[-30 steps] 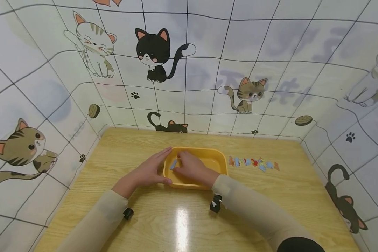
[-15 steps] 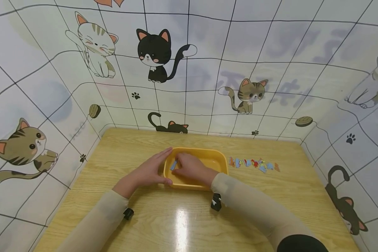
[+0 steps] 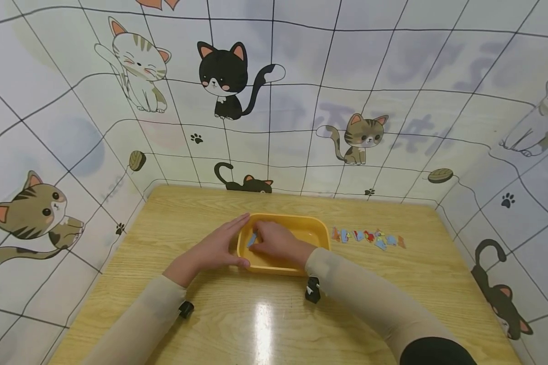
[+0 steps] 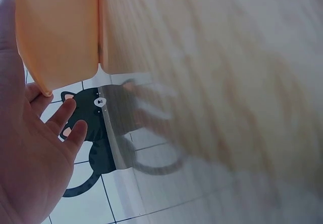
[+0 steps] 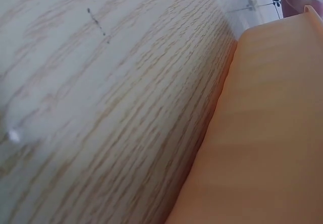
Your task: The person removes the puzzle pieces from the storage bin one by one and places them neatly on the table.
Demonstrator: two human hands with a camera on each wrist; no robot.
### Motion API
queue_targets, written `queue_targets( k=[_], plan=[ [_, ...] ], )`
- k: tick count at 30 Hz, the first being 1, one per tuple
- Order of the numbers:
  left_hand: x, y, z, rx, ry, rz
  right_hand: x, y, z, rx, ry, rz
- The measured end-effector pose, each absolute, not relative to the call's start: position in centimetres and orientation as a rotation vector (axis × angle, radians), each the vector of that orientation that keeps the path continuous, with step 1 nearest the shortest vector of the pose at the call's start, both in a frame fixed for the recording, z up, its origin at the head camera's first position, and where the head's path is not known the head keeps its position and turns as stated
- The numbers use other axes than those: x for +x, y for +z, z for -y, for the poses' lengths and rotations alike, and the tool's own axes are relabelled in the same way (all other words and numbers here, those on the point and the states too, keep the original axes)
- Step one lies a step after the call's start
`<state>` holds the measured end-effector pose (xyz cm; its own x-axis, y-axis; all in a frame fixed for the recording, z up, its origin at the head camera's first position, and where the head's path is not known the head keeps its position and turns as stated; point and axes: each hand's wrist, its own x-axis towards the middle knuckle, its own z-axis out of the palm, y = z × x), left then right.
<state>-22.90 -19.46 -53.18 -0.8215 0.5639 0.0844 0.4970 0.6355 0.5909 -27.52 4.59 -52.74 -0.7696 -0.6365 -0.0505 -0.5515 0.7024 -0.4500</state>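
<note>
A yellow plastic tray (image 3: 317,221) sits on the table, and its orange-looking wall fills much of the right wrist view. My left hand (image 3: 214,248) spans the tray's left end, thumb at the front corner and index finger at the back corner. The left wrist view has its other fingers loosely bent below the rim. Inside the tray, my right hand (image 3: 278,242) has curled fingers at a small flat blue piece (image 3: 252,240), which it seems to pinch near the left wall. The right fingertips are partly hidden, and the right wrist view does not include them.
Several small colourful flat pieces (image 3: 369,236), like puzzle pieces, lie in a row on the wooden table (image 3: 210,314) right of the tray. A cat-printed sheet (image 3: 292,142) surrounds the table at the back and sides.
The blue piece now looks narrower, more covered or tilted at my right fingers. My right wrist has shifted very slightly. The left hand and the tray stay in place.
</note>
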Motion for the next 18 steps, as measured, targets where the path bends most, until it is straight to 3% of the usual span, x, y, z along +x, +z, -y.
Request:
queue_targets(
  k=[18],
  plan=[
    [-23.03, -53.36, 19.48, 0.873, 0.963, -2.731, -27.11, -52.22, -4.27, -0.964, -0.582, -2.692]
  ],
)
